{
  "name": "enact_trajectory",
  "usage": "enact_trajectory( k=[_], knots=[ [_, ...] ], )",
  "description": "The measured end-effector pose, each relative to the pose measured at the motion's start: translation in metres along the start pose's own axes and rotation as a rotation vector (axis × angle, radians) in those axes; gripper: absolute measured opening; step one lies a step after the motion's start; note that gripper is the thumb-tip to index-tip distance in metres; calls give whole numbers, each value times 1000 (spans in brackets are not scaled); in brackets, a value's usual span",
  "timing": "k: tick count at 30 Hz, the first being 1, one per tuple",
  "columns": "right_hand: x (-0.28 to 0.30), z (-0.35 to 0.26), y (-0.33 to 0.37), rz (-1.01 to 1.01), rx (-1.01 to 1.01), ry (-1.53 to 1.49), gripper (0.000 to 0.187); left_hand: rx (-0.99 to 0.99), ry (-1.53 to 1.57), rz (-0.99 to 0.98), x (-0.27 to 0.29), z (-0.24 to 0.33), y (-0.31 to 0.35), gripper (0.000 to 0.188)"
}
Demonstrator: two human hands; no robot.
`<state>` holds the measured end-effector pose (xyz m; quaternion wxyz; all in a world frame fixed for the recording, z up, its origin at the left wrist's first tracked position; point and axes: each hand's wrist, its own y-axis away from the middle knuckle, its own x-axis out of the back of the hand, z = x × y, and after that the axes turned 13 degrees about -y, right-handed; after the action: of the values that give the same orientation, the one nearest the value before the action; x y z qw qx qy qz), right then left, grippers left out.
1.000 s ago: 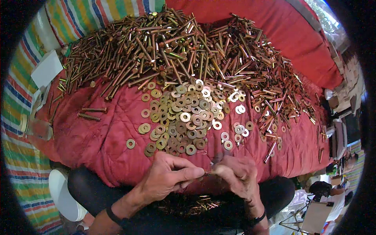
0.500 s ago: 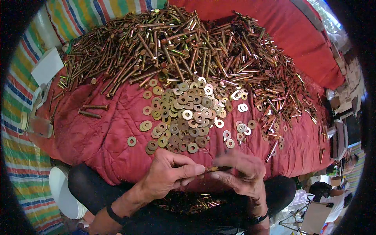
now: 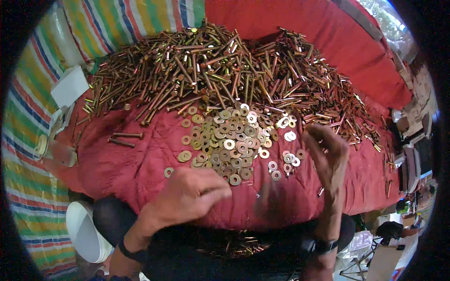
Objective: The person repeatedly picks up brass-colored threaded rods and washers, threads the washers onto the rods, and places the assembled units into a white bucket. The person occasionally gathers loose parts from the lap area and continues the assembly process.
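My left hand (image 3: 192,194) hovers over the front edge of the red quilted cloth (image 3: 136,164), just nearer than the washers. It is smeared by motion, and whether anything is in its fingers does not show. My right hand (image 3: 330,157) reaches up to the near edge of the bolts on the right, thumb and fingers apart, with no held thing visible. Between the hands lies a heap of flat brass-coloured washers (image 3: 229,144). Behind it rises a large pile of long golden-brown hex bolts (image 3: 187,70). A dark blurred patch shows on the cloth between my hands.
Two loose bolts (image 3: 124,139) lie left of the washers. At the left stand a clear jar (image 3: 62,152), a white card-like piece (image 3: 70,86) and a white bucket (image 3: 84,232). More bolts (image 3: 243,246) lie low between my legs. Striped sheeting (image 3: 33,187) borders the left side.
My hands, together before over a small piece, have parted. The right has moved up and right to the bolts; the left has shifted slightly left. The whole view has shifted a little.
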<state>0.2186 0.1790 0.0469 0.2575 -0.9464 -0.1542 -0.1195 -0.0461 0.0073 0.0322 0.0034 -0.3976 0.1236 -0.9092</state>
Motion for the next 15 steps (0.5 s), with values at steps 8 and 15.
enact_trajectory(
  k=[8,15],
  knots=[
    [-38,83,-79,-317,275,474,27,-96,-394,321,31,-41,-42,22],
    [-54,105,-80,-366,467,693,60,-395,-876,253,32,-80,-99,36]
  ],
)
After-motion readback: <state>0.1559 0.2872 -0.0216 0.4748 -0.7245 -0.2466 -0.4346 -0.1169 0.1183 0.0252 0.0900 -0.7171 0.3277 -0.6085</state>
